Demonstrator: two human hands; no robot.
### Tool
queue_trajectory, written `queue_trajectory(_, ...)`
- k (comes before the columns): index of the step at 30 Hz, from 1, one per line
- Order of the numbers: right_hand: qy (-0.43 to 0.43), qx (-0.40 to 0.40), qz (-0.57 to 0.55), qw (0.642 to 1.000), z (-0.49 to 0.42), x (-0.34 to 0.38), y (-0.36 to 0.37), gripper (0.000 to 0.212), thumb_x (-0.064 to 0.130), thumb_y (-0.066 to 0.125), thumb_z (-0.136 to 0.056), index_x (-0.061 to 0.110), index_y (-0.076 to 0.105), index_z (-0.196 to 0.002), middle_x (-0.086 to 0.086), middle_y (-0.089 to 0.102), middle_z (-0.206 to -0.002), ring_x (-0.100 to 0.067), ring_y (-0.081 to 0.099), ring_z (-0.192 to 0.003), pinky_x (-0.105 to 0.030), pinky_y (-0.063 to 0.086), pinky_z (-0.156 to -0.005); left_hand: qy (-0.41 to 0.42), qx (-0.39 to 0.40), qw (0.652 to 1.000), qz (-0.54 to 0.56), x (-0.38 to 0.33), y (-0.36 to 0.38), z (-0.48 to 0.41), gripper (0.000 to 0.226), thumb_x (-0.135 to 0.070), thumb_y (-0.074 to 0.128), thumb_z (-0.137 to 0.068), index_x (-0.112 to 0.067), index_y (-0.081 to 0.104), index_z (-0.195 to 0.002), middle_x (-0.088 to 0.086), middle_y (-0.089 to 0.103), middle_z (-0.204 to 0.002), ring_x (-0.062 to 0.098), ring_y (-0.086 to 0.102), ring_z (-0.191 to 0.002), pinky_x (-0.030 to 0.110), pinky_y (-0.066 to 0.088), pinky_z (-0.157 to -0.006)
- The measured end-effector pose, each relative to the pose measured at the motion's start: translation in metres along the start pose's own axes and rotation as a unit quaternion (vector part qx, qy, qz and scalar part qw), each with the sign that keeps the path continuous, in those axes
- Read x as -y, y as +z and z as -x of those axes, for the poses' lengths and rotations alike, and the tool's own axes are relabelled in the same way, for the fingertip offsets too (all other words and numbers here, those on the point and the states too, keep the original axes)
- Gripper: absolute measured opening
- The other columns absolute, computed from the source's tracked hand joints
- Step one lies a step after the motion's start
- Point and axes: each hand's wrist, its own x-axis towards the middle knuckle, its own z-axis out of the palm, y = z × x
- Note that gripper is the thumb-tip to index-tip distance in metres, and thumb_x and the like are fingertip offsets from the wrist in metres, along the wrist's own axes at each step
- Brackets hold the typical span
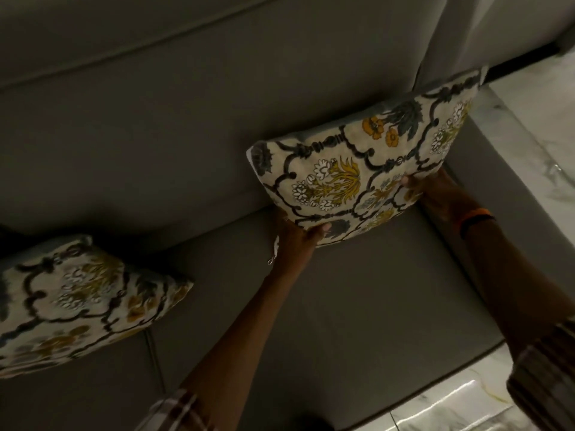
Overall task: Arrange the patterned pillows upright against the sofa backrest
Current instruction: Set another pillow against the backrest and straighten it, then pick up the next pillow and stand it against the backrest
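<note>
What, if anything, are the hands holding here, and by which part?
Both hold the cream floral-patterned square pillow against the grey sofa backrest: left hand at its lower-left corner, right hand along its lower-right edge.

Both hands, left hand point(295, 236) and right hand point(435, 194), hold patterned pillow point(357, 169) against backrest point(155, 135).

We are in a home, in what looks like a living room. A grey upholstered sofa point(186, 126) fills most of our view, with a tall backrest point(174, 88) and wide seat cushions point(357, 306) split by a seam. Two decorative throw pillows with a floral print in cream, mustard and dark teal sit on it, one at the near left point(71, 303) and one on the right point(367, 169). On the right, past the sofa, we see a glossy white marble-look floor point(535, 126). The light is dim.
</note>
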Motion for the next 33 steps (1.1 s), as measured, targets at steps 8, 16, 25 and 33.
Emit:
queue_trajectory(8, 0.021, -0.048, -0.020, 0.998, -0.005, -0.051, 0.002, 0.123, 0.038, 0.100, -0.057, 0.023, 0.030, -0.158, 0.010, 0.061, -0.139, -0.001, 0.067, -0.118, -0.036, 0.059, -0.100, -0.031, -0.017, 0.999, -0.004, 0.027, 0.008, -0.032, 0.104, -0.077, 0.066, -0.071, -0.015, 0.035, -0.148, 0.011, 0.042, -0.153, 0.021, 0.040, -0.142, 0.043, 0.036, -0.119)
queue_trajectory(16, 0.136, -0.221, 0.080, 0.962, 0.110, -0.094, 0.125, 0.125, 0.052, 0.092, -0.068, 0.021, 0.019, -0.164, -0.010, 0.023, -0.171, -0.031, 0.028, -0.155, -0.049, 0.034, -0.123, -0.041, 0.001, 0.992, -0.118, 0.025, -0.051, 0.062, 0.117, -0.049, 0.083, -0.071, -0.023, 0.009, -0.157, 0.009, 0.016, -0.164, 0.018, 0.021, -0.147, 0.042, 0.034, -0.117)
queue_trajectory(25, 0.002, -0.033, 0.424, 0.905, 0.235, -0.113, 0.371, 0.097, 0.070, 0.048, -0.081, 0.009, 0.041, -0.157, -0.017, 0.038, -0.163, -0.038, 0.031, -0.154, -0.056, 0.029, -0.124, 0.012, 0.056, 0.916, -0.396, 0.136, -0.205, 0.202, 0.088, -0.066, 0.045, -0.087, -0.021, 0.014, -0.156, 0.010, 0.028, -0.161, 0.033, 0.027, -0.148, 0.056, 0.032, -0.116)
queue_trajectory(33, -0.035, 0.074, 0.466, 0.881, 0.364, -0.105, 0.635, 0.097, 0.071, 0.045, -0.085, 0.008, 0.038, -0.159, -0.018, 0.036, -0.165, -0.038, 0.028, -0.156, -0.055, 0.025, -0.126, -0.015, 0.015, 0.910, -0.414, 0.241, -0.436, 0.370, 0.081, -0.061, 0.039, -0.086, -0.014, 0.028, -0.152, 0.013, 0.040, -0.154, 0.033, 0.037, -0.143, 0.058, 0.040, -0.109)
